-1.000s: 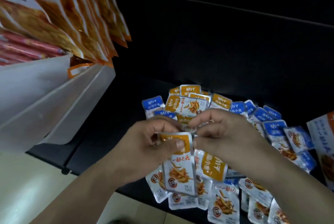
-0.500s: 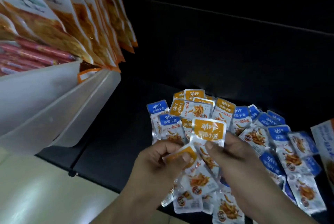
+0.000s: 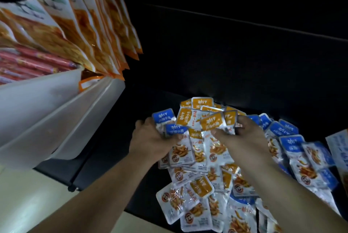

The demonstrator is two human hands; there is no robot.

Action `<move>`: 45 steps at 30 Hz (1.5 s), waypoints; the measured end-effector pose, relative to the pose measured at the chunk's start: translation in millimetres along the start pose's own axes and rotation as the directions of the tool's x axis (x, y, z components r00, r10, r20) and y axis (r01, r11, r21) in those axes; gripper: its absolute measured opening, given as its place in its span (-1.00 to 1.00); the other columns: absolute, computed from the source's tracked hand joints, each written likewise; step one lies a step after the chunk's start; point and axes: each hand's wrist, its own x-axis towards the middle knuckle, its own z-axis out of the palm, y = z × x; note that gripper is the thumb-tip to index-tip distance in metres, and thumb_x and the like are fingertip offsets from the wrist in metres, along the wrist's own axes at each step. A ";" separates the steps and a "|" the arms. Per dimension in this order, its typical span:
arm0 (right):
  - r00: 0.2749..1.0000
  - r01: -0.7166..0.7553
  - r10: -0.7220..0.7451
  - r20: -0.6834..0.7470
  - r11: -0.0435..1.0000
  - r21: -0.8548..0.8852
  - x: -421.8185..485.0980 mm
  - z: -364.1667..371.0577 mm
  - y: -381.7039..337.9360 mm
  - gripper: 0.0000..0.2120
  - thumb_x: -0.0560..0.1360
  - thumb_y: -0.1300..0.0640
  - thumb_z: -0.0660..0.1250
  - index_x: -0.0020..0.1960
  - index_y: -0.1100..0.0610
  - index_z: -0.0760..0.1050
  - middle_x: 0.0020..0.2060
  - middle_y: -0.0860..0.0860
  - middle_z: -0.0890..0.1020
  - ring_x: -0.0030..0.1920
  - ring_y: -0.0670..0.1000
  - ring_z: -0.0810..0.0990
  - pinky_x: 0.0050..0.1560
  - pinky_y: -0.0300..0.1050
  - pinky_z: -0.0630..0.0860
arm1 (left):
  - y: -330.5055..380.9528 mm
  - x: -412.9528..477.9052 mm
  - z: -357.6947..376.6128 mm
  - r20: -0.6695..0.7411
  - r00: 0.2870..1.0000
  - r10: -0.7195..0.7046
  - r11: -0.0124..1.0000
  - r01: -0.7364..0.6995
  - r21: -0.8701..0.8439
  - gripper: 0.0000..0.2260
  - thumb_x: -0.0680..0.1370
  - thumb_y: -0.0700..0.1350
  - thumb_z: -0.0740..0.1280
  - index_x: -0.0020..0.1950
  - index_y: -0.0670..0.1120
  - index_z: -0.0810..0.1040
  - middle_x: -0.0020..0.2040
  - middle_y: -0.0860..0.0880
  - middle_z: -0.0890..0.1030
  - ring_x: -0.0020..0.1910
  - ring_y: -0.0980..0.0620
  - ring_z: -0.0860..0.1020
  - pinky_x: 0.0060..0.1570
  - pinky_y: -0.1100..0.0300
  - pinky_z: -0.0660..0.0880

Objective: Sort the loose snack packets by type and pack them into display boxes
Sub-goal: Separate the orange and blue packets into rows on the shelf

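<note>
Sorting looks to be the step in hand; nothing here shows packing into a box begun. At centre frame the left hand [image 3: 152, 142] has its fingers curled round a stack of packets [image 3: 183, 152], thumb pressed across the top. Most show orange headers, though a blue-headed one sits by the thumb and I cannot tell whether it belongs to the stack. Just to the right, the right hand [image 3: 243, 138] pinches a single orange-topped packet [image 3: 212, 122] between thumb and fingers, tilted above the stack. Below and behind both hands lies the loose pile [image 3: 197, 195], orange and blue mixed, while the blue-topped packets [image 3: 293, 144] lie mostly towards the right of the frame. The next move, as I judge it, calls for laying that packet flush on the stack, header matching the rest, then drawing another orange one from the pile without dragging blue ones along. The foil looks slippery, so the stack may splay.

At upper left hang large orange bags [image 3: 98, 25] over red sausage sticks [image 3: 33, 63], with white plastic dividers [image 3: 56, 120] beneath. A pale floor [image 3: 22, 195] shows at lower left. The pile rests on a dark shelf surface [image 3: 105, 157], with a black back wall [image 3: 226, 54] across the top of the frame. At the right edge a printed carton [image 3: 339, 150] is cut off, possibly a display box
</note>
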 end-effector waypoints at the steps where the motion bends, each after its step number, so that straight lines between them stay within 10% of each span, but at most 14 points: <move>1: 1.000 0.008 -0.008 -0.023 1.000 -0.027 9.6 5.5 4.0 -0.73 0.45 0.14 0.58 0.08 -0.04 0.58 -0.21 -0.13 0.74 -0.24 -0.20 0.71 -0.30 -0.25 0.55 | -4.4 4.5 5.6 0.017 1.000 -0.020 0.998 0.021 -0.058 -0.36 0.22 0.39 0.56 0.17 0.15 0.49 0.09 0.10 0.54 0.11 0.16 0.53 0.10 0.02 0.60; 7: 0.981 0.108 -0.181 -0.071 0.811 -0.575 38.4 20.6 27.4 -0.49 0.38 -0.36 0.44 0.17 -0.07 0.51 0.09 -0.07 0.60 -0.05 -0.04 0.65 -0.23 -0.09 0.59 | -9.3 3.5 12.6 -0.098 0.990 -0.104 0.930 0.061 -0.363 -0.54 0.34 0.03 0.66 0.07 0.12 0.46 -0.02 0.08 0.67 -0.13 0.13 0.70 -0.15 0.08 0.67; 11: 0.976 0.069 -0.197 -0.092 0.680 -0.730 38.1 22.6 23.1 -0.29 0.40 -0.43 0.38 0.39 -0.02 0.43 0.31 0.04 0.44 0.24 0.12 0.54 -0.05 0.04 0.58 | -3.3 3.0 1.0 0.025 0.960 -0.279 0.707 0.223 -0.671 -0.69 0.45 -0.17 0.60 0.08 -0.07 0.55 -0.11 -0.05 0.73 -0.29 0.06 0.73 -0.40 0.17 0.59; 18: 0.962 0.138 -0.265 -0.061 0.670 -0.729 30.9 20.3 20.8 -0.30 0.39 -0.39 0.42 0.44 -0.13 0.40 0.29 -0.02 0.34 0.31 0.10 0.42 0.14 0.07 0.54 | -8.6 -9.3 -45.8 -0.065 0.940 -0.336 0.502 0.120 -0.856 -0.73 0.47 -0.15 0.58 0.09 -0.06 0.58 -0.02 -0.07 0.75 -0.10 -0.07 0.75 -0.07 -0.13 0.68; 23: 0.956 0.291 -0.279 0.091 0.867 -0.405 1.5 16.5 -3.7 -0.55 0.49 -0.26 0.43 0.34 -0.20 0.51 0.23 -0.21 0.52 0.17 -0.19 0.56 0.02 -0.20 0.50 | 7.5 -61.5 -42.2 0.154 0.985 -0.074 0.500 0.171 -0.849 -0.65 0.37 -0.21 0.57 0.13 -0.07 0.65 0.01 -0.11 0.76 -0.07 -0.15 0.75 -0.03 -0.12 0.65; 28: 0.950 -0.080 0.047 0.308 0.992 0.096 -41.8 -5.1 -5.0 -0.72 0.45 0.10 0.58 0.14 -0.08 0.68 -0.06 -0.09 0.76 -0.10 -0.10 0.75 -0.10 -0.08 0.68 | 39.1 -106.0 -11.3 0.278 0.932 0.232 0.572 0.100 -0.814 -0.64 0.46 -0.33 0.53 0.21 -0.06 0.68 0.09 -0.13 0.74 0.11 -0.17 0.71 0.14 -0.10 0.63; 33: 0.980 -0.158 0.125 0.157 0.963 0.220 -55.8 -49.7 19.4 -0.71 0.39 0.12 0.61 0.06 -0.11 0.71 -0.03 -0.05 0.77 0.01 -0.01 0.75 -0.02 -0.01 0.61 | 65.6 -119.5 16.1 0.293 0.911 0.290 0.700 0.007 -0.714 -0.74 0.59 -0.21 0.43 0.14 0.14 0.72 -0.02 0.02 0.76 -0.18 0.04 0.65 -0.19 0.11 0.58; 38: 0.976 -0.193 0.169 0.140 0.962 0.190 -60.7 -93.3 32.5 -0.68 0.44 0.26 0.55 0.10 -0.05 0.68 -0.09 -0.02 0.76 -0.06 -0.04 0.74 -0.11 -0.08 0.55 | 105.5 -122.5 49.6 0.291 0.903 0.315 0.686 -0.004 -0.728 -0.83 0.59 -0.18 0.45 0.10 0.07 0.72 -0.02 0.08 0.76 -0.01 0.11 0.72 0.08 0.09 0.63; 42: 0.976 -0.100 0.094 -0.196 0.995 -0.020 -46.1 -139.4 43.4 -0.62 0.42 0.29 0.55 0.10 -0.09 0.62 -0.21 -0.13 0.74 -0.19 -0.11 0.72 -0.15 -0.09 0.58 | 99.0 -112.3 70.1 -0.028 0.866 0.500 0.835 -0.490 -0.252 -0.81 0.60 0.00 0.42 0.21 0.12 0.65 0.14 0.19 0.65 0.07 0.31 0.55 0.03 0.33 0.52; 45: 0.933 -0.023 -0.044 -0.358 0.983 -0.183 -28.6 -166.8 58.6 -0.60 0.48 0.22 0.50 0.18 -0.15 0.51 -0.24 -0.07 0.71 -0.33 -0.04 0.65 -0.36 -0.09 0.57 | 62.1 -101.7 73.6 -0.006 0.765 0.644 0.713 -0.597 0.368 -0.39 0.48 0.29 0.38 0.48 0.10 0.45 0.57 -0.06 0.33 0.57 -0.19 0.25 0.46 -0.33 0.29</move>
